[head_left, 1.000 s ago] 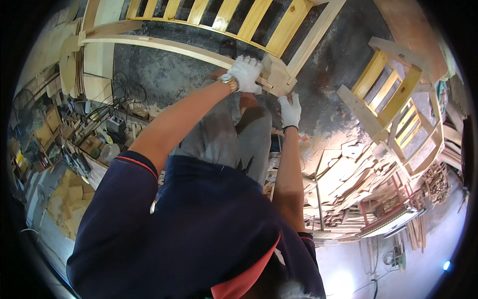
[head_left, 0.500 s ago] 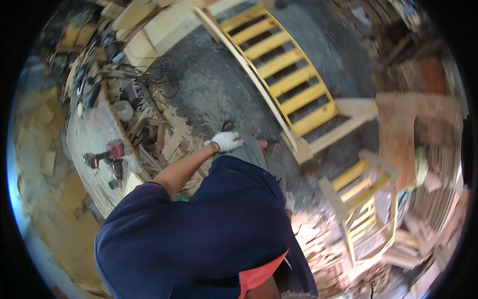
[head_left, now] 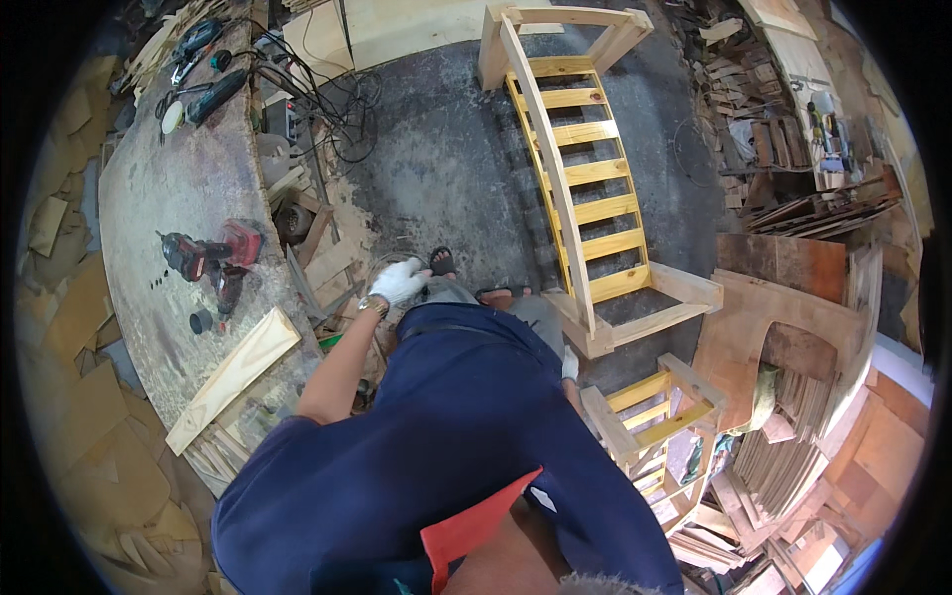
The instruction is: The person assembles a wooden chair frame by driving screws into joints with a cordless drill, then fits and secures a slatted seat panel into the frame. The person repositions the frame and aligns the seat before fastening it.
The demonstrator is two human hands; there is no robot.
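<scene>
My left hand (head_left: 399, 282), in a white work glove, hangs beside my left thigh with its fingers loosely stretched and nothing visible in it. The white glove of my right hand (head_left: 569, 365) shows only in part at my other side; its fingers are hidden by my body. On the worktable (head_left: 139, 228) to my left lie red and black cordless drills (head_left: 203, 256). A pale wooden board (head_left: 235, 380) lies across the table's near corner. In front of me, to the right, stands a slatted wooden frame (head_left: 606, 207) with yellowish slats and pale end pieces.
A second slatted frame (head_left: 650, 407) stands close on my right. Wood offcuts (head_left: 332, 263) lie beside the table's edge, and tangled black cables (head_left: 332, 109) trail over its far end. Stacked panels (head_left: 759, 317) and scrap wood fill the right side.
My view has turned to the right, so the long frame now looks more upright and more of the worktable shows. My left hand stays by my thigh, a little further left in view.
</scene>
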